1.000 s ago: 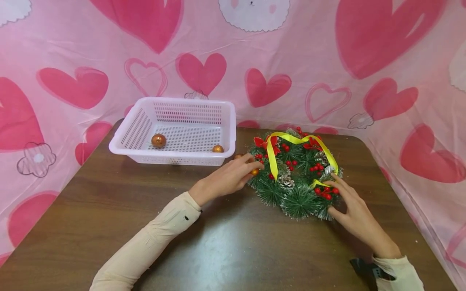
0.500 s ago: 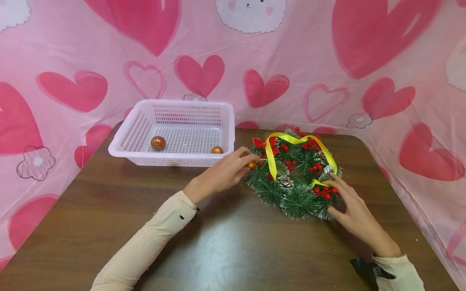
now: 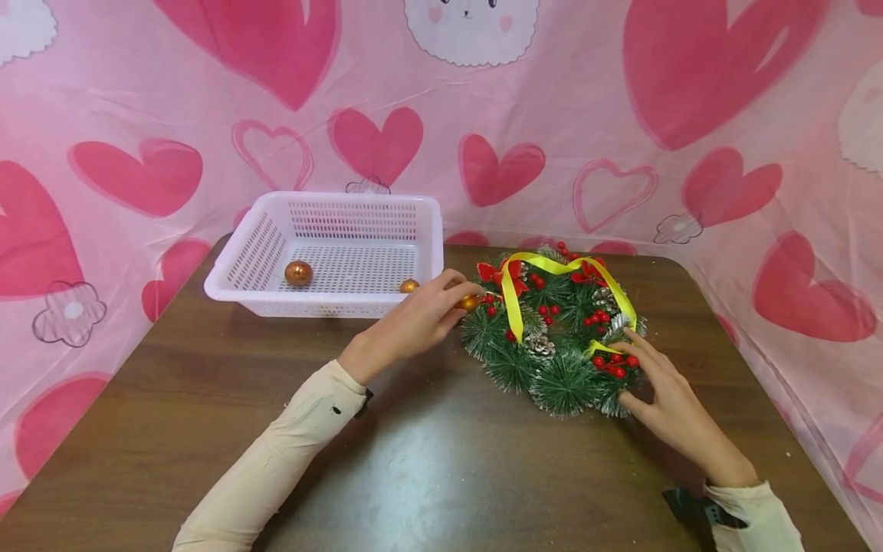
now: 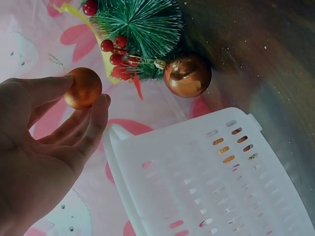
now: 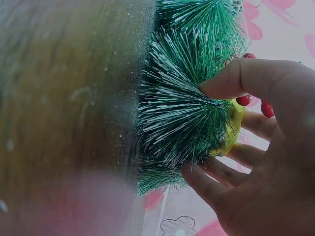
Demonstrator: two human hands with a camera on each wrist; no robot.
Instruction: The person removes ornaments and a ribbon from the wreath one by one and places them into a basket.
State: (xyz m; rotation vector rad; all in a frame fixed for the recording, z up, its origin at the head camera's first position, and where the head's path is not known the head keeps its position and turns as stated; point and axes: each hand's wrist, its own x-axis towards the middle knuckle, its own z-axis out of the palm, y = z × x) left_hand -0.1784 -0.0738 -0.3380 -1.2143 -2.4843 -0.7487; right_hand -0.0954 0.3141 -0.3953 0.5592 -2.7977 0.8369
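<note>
My left hand (image 3: 414, 318) pinches a small copper-orange Christmas ball (image 4: 82, 88) between thumb and fingertips, raised between the basket and the wreath's left side. The green Christmas wreath (image 3: 569, 383) lies on the table with red berries, pinecones, red bows and a yellow ribbon (image 3: 512, 303). On its right side, my right hand (image 3: 672, 406) grips the frosted needles (image 5: 182, 103), thumb on one side and fingers on the other. A larger shiny copper ball (image 4: 187, 75) sits beside the wreath in the left wrist view; in the head view my left hand hides it.
A white perforated plastic basket (image 3: 324, 307) stands at the back left of the brown wooden table (image 3: 414, 475). Inside are a copper ball (image 3: 299, 274) and a smaller golden ball (image 3: 409, 286). A pink heart-patterned cloth (image 3: 510, 100) hangs behind the table.
My left hand has lifted the small ball away from the wreath's left edge, moving it slightly left and up towards the basket. My right hand has kept its place on the wreath.
</note>
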